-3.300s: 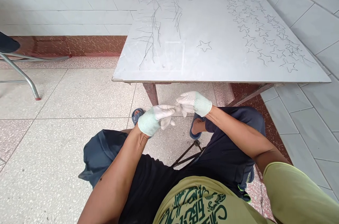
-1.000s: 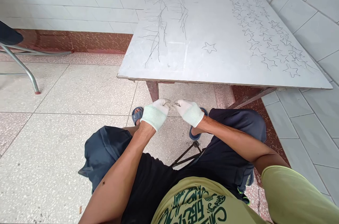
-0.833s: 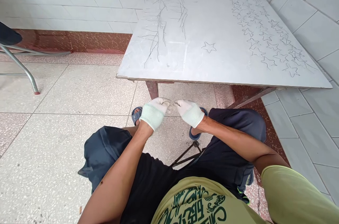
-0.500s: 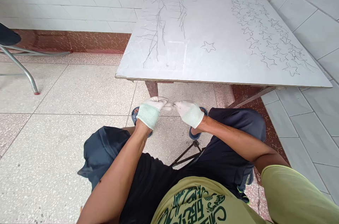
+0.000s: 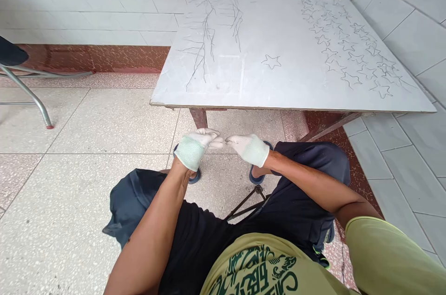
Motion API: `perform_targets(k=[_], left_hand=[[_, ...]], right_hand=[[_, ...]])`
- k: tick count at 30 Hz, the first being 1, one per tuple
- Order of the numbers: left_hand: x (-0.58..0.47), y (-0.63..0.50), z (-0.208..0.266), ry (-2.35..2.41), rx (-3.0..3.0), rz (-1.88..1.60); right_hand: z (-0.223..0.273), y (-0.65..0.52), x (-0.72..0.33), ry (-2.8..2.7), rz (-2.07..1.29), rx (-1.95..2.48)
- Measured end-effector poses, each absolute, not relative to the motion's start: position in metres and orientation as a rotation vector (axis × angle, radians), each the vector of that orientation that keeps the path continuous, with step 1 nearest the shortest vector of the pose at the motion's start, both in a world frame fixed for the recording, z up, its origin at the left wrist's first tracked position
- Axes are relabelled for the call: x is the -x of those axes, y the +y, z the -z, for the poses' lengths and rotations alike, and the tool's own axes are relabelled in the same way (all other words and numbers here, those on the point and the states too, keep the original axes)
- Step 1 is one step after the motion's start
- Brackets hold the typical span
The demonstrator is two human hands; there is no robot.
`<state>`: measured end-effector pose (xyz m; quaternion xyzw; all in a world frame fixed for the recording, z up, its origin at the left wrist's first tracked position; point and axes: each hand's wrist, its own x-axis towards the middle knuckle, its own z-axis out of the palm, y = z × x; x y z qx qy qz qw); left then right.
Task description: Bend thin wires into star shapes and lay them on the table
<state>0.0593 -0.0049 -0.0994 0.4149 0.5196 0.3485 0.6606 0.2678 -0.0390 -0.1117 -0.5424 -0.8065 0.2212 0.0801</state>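
Observation:
My left hand (image 5: 197,146), in a white glove with a pale green cuff, is held in front of the table edge with its fingers pressed together. Facing it, my right hand (image 5: 248,147) wears a matching glove and is closed in a pinch. A small gap separates the fingertips. Whatever they pinch is too thin or hidden to make out. On the table beyond lies a single wire star (image 5: 271,61). Thin bent wires (image 5: 205,39) are spread at the table's left, and many wire stars (image 5: 348,44) lie in a group at the right.
The white-topped table (image 5: 292,95) stands against tiled walls, its front edge just beyond my hands. A metal-legged chair (image 5: 38,102) is at the left on the speckled floor (image 5: 90,193). A dark folding stand (image 5: 245,204) is between my legs.
My left hand has shifted slightly left, and the right hand has turned a little with its fingertips pointing left. The view has tilted slightly; the wires and stars lie as before.

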Motion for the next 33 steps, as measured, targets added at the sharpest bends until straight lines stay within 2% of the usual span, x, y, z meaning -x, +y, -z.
perform_targets(k=[7, 11, 14, 21, 25, 28, 33], left_hand=[[-0.045, 0.002, 0.074, 1.164, -1.044, -0.608], [-0.041, 0.001, 0.068, 1.195, -1.090, -0.638], [-0.040, 0.002, 0.069, 1.230, -1.101, -0.673], [-0.050, -0.004, 0.071, 1.306, -1.166, -0.784], [-0.059, -0.006, 0.074, 1.325, -1.149, -0.819], [-0.061, -0.005, 0.077, 1.336, -1.121, -0.845], [-0.054, -0.002, 0.077, 1.341, -1.096, -0.825]], right_hand=[[0.093, -0.038, -0.280, -2.146, -1.120, 1.550], [0.082, -0.038, -0.285, -1.932, -1.405, 1.487], [0.077, -0.039, -0.281, -1.860, -1.479, 1.473], [0.095, -0.036, -0.264, -1.821, -1.152, 1.875], [0.104, -0.035, -0.263, -2.028, -0.806, 2.005], [0.107, -0.039, -0.264, -2.275, -0.656, 1.946], [0.102, -0.054, -0.269, -2.416, -0.695, 1.740]])
